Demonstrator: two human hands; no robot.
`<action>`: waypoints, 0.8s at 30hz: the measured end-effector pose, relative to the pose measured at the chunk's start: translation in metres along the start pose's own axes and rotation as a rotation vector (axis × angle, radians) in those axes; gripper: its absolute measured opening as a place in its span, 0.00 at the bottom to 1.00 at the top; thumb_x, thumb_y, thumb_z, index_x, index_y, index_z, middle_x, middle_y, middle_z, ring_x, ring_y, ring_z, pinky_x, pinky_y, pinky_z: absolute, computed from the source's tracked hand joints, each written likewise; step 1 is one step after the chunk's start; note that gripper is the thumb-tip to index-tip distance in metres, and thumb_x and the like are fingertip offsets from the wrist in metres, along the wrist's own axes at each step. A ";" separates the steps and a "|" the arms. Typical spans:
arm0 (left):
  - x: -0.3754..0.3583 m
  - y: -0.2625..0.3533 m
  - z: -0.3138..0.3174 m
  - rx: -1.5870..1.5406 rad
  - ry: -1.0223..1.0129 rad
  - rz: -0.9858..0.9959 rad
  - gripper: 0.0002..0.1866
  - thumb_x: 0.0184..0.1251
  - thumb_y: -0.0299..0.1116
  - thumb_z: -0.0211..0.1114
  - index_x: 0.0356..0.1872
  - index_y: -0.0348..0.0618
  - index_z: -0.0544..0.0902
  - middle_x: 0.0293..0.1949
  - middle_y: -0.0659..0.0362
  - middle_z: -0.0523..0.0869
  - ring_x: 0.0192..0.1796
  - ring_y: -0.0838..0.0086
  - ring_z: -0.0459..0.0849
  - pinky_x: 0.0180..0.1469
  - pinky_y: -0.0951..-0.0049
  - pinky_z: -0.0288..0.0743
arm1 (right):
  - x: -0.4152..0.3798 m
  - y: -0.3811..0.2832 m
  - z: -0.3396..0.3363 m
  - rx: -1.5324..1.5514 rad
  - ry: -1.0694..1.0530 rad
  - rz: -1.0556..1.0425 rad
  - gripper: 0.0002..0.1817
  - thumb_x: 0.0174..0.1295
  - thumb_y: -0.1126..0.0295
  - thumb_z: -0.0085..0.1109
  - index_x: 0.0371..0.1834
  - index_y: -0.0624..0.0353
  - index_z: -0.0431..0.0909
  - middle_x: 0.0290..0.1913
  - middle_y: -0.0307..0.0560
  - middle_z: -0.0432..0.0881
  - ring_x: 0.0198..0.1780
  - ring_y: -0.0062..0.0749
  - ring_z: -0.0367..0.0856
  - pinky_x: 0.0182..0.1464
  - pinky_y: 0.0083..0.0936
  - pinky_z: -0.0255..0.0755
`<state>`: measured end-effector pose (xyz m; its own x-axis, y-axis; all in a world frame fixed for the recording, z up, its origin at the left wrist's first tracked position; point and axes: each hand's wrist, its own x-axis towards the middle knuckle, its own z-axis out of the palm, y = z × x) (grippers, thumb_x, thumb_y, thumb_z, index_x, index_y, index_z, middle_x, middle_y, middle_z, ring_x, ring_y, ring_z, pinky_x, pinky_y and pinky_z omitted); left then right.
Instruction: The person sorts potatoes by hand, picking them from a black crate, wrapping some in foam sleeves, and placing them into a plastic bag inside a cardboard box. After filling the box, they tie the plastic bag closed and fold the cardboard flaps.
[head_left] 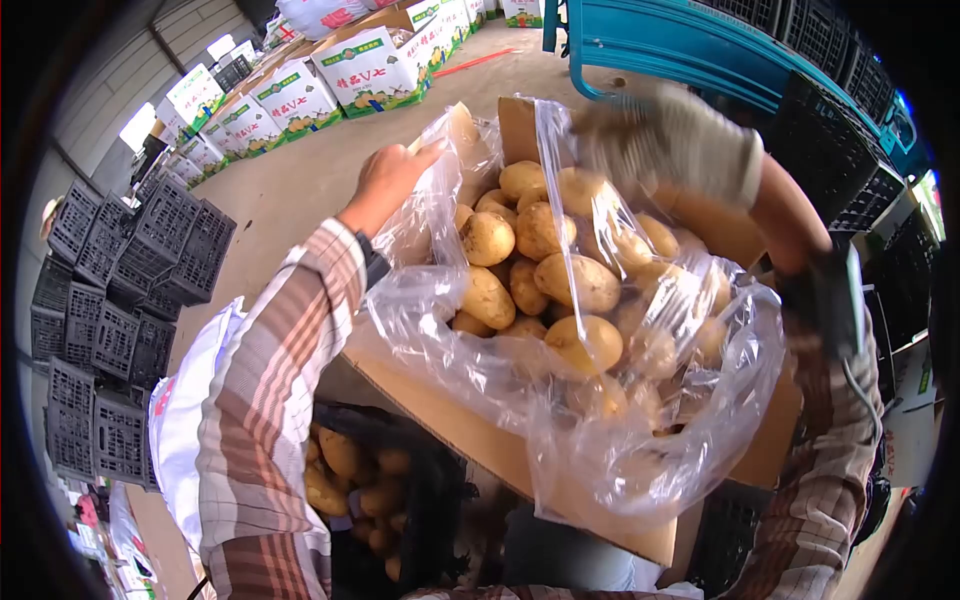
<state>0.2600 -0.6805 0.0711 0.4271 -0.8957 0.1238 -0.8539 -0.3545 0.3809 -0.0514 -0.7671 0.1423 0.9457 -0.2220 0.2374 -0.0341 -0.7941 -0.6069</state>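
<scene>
1. Blue metal frame [680,60]: stands at the far right, with black crates beside and above it.
2. Printed cartons [295,95]: form a row at the far left, white with red lettering and green bands.
3. Stacked black crates [110,340]: rise at the left, their slatted sides showing.
4. Cardboard box [430,395]: sits open in the centre, tilted in view, flaps spread.
5. Clear plastic bag [640,460]: lines the box, its loose folds draped over the near and right edges.
6. Lower black crate [435,500]: lies below the box at the near left and contains more potatoes.
7. Right hand [665,145]: wears a pale glove and is at the bag's far right part; motion blur obscures the fingers, so whether they grip cannot be told.
8. Left hand [390,182]: bare, clamped on the bag's edge at the box's far left side.
9. Potatoes [540,230]: lie piled inside the bag, between the hands and nearer the person; film covers those at the right.
</scene>
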 end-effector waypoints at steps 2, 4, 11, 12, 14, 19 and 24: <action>0.020 0.013 0.016 -0.151 -0.066 -0.121 0.25 0.57 0.49 0.62 0.39 0.31 0.80 0.31 0.48 0.83 0.34 0.62 0.81 0.38 0.64 0.71 | 0.049 0.044 -0.012 -0.426 0.224 0.433 0.22 0.52 0.65 0.65 0.48 0.65 0.76 0.40 0.51 0.83 0.43 0.30 0.81 0.45 0.24 0.74; 0.041 0.018 0.033 -0.302 -0.113 -0.242 0.25 0.58 0.48 0.63 0.42 0.31 0.79 0.33 0.53 0.83 0.35 0.69 0.80 0.39 0.68 0.71 | 0.094 0.093 -0.009 -0.734 0.185 0.693 0.19 0.51 0.66 0.65 0.46 0.62 0.78 0.38 0.49 0.83 0.42 0.30 0.81 0.45 0.25 0.74; 0.100 -0.016 0.028 -0.747 0.107 0.144 0.11 0.64 0.31 0.58 0.43 0.39 0.83 0.30 0.67 0.81 0.31 0.83 0.72 0.36 0.81 0.67 | 0.189 0.154 0.028 -0.637 0.394 0.568 0.18 0.51 0.66 0.64 0.44 0.60 0.79 0.36 0.48 0.83 0.40 0.30 0.81 0.45 0.26 0.73; 0.105 -0.018 0.018 -0.803 0.114 0.169 0.11 0.62 0.31 0.58 0.42 0.39 0.83 0.30 0.64 0.82 0.32 0.83 0.74 0.36 0.81 0.68 | 0.195 0.157 0.030 -0.639 0.413 0.554 0.17 0.51 0.65 0.64 0.44 0.60 0.79 0.36 0.47 0.83 0.40 0.30 0.81 0.45 0.26 0.73; 0.107 -0.011 0.006 -0.857 0.112 0.199 0.11 0.61 0.31 0.58 0.41 0.39 0.84 0.31 0.61 0.82 0.33 0.82 0.76 0.36 0.80 0.68 | 0.200 0.159 0.032 -0.635 0.450 0.524 0.17 0.51 0.65 0.64 0.43 0.59 0.80 0.36 0.47 0.83 0.40 0.31 0.81 0.45 0.26 0.73; 0.097 0.013 0.005 -1.166 0.006 0.150 0.20 0.70 0.40 0.53 0.58 0.41 0.72 0.51 0.57 0.78 0.48 0.69 0.79 0.47 0.72 0.73 | 0.201 0.153 0.037 -0.621 0.497 0.464 0.16 0.51 0.65 0.64 0.42 0.57 0.80 0.35 0.46 0.83 0.39 0.31 0.82 0.45 0.26 0.73; 0.120 -0.006 0.011 -0.970 0.013 0.048 0.20 0.72 0.42 0.48 0.59 0.45 0.70 0.53 0.55 0.77 0.47 0.67 0.79 0.48 0.70 0.74 | 0.182 0.133 0.049 -0.386 0.572 0.319 0.10 0.53 0.65 0.58 0.38 0.51 0.83 0.36 0.46 0.84 0.39 0.40 0.82 0.45 0.27 0.73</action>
<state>0.3132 -0.7883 0.0739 0.4064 -0.8984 0.1662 -0.2565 0.0623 0.9645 0.1320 -0.8852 0.0680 0.5598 -0.6494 0.5146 -0.4880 -0.7604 -0.4286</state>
